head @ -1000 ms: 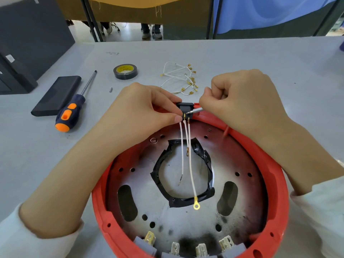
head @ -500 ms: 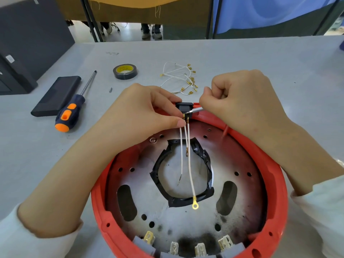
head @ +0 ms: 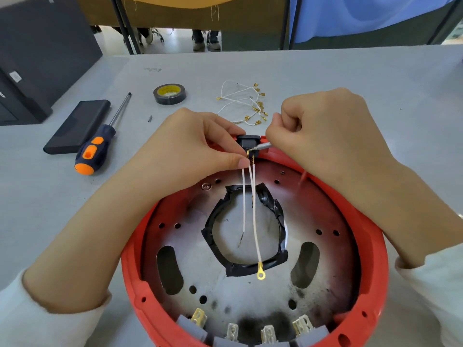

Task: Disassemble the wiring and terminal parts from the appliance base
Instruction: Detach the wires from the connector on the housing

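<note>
right hand (head: 323, 136) gripping tool (head: 263, 146) (no legible writing)

Bare counter (head: 375, 78) beyond my right grip (head: 323, 136), loose wires (head: 246, 103) ahead, screwdriver (head: 100, 144) and tape roll (head: 169, 93) crowding my left grip's (head: 190, 146) outer side

red plastic base (head: 370, 246), scorched metal plate (head: 250, 296), matt grey table (head: 350, 73).

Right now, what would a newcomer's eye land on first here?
The big red appliance base fills the near centre. At its far rim both hands meet on a small black connector: the left hand pinches the white wires beneath it, and the right hand grips a thin metal tool against it. An orange-handled screwdriver lies at left.
</note>
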Demonstrator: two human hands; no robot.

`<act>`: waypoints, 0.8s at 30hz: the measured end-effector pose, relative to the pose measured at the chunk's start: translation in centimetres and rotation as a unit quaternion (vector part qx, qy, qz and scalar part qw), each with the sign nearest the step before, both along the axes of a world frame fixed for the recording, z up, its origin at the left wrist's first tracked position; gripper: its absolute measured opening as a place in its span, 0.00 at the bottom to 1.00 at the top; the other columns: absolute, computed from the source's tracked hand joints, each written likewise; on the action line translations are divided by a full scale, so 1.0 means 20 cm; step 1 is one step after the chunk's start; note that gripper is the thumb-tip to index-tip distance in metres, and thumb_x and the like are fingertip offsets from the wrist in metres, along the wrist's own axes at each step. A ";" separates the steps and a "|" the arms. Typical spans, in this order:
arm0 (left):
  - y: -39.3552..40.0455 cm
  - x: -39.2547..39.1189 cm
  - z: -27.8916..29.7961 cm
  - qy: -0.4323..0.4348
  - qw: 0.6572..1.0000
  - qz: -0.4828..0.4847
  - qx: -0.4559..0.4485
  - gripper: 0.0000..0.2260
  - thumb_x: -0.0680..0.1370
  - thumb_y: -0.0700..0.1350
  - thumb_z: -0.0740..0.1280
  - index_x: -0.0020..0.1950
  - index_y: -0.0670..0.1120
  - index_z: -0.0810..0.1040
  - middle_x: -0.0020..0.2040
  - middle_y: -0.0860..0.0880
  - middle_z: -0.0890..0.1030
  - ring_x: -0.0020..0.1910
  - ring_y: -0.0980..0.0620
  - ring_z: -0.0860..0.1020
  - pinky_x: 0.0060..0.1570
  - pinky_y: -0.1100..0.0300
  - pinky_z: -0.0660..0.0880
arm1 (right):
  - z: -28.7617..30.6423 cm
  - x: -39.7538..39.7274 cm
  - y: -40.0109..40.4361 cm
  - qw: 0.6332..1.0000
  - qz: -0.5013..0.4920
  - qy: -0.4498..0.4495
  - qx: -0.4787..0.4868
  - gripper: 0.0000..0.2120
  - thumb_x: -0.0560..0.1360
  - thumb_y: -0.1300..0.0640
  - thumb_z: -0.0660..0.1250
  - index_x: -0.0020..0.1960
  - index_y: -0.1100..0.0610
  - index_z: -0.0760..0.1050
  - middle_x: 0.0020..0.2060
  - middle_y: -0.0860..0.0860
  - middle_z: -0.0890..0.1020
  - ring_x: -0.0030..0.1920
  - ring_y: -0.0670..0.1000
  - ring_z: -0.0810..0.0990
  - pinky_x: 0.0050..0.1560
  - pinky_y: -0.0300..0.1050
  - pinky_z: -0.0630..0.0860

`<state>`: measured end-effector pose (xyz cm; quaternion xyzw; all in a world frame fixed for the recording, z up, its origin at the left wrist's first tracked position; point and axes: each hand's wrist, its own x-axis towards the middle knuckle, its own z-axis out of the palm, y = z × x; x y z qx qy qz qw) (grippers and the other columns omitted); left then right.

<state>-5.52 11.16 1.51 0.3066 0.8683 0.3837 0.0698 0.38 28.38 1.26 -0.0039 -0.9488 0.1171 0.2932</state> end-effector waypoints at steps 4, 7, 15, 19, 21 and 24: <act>0.00 0.00 0.00 -0.002 1.000 0.003 -0.002 0.03 0.67 0.46 0.77 0.38 0.55 0.85 0.50 0.62 0.81 0.47 0.71 0.76 0.43 0.82 0.65 | 0.00 0.00 0.00 1.000 -0.004 -0.007 0.006 0.17 0.72 0.54 0.61 0.27 0.56 0.61 0.23 0.50 0.68 0.30 0.58 0.69 0.36 0.49 0.72; 0.01 0.00 0.00 -0.004 1.000 0.008 0.000 0.04 0.67 0.46 0.77 0.37 0.55 0.85 0.50 0.62 0.81 0.46 0.71 0.76 0.42 0.82 0.66 | 0.00 0.00 -0.01 1.000 -0.006 -0.005 0.018 0.17 0.73 0.55 0.61 0.28 0.57 0.61 0.24 0.52 0.69 0.30 0.59 0.69 0.36 0.49 0.72; 0.01 0.00 0.00 -0.008 1.000 0.013 0.000 0.03 0.68 0.46 0.77 0.37 0.54 0.85 0.50 0.61 0.81 0.47 0.70 0.76 0.41 0.82 0.66 | -0.02 0.00 0.00 1.000 -0.007 -0.009 -0.012 0.16 0.72 0.55 0.61 0.28 0.57 0.63 0.23 0.51 0.70 0.29 0.56 0.66 0.34 0.47 0.68; 0.01 0.00 0.00 -0.008 1.000 0.009 0.000 0.03 0.68 0.46 0.77 0.37 0.54 0.85 0.50 0.61 0.81 0.47 0.70 0.76 0.41 0.82 0.66 | -0.02 -0.02 0.02 1.000 -0.008 -0.007 -0.025 0.17 0.69 0.56 0.63 0.26 0.57 0.61 0.21 0.50 0.66 0.26 0.51 0.64 0.34 0.46 0.64; 0.01 0.00 0.00 -0.008 1.000 0.009 0.001 0.04 0.68 0.46 0.77 0.36 0.55 0.85 0.50 0.61 0.81 0.46 0.70 0.76 0.41 0.82 0.66 | -0.02 -0.03 0.03 1.000 0.000 -0.005 -0.022 0.17 0.69 0.55 0.64 0.25 0.56 0.61 0.21 0.49 0.64 0.26 0.51 0.62 0.34 0.46 0.64; 0.01 0.00 0.00 -0.003 1.000 0.009 -0.002 0.03 0.68 0.47 0.77 0.36 0.55 0.85 0.50 0.61 0.81 0.46 0.70 0.76 0.41 0.82 0.66 | -0.01 -0.05 0.04 1.000 0.020 -0.004 -0.007 0.18 0.68 0.55 0.64 0.25 0.55 0.59 0.20 0.50 0.62 0.26 0.51 0.61 0.33 0.46 0.64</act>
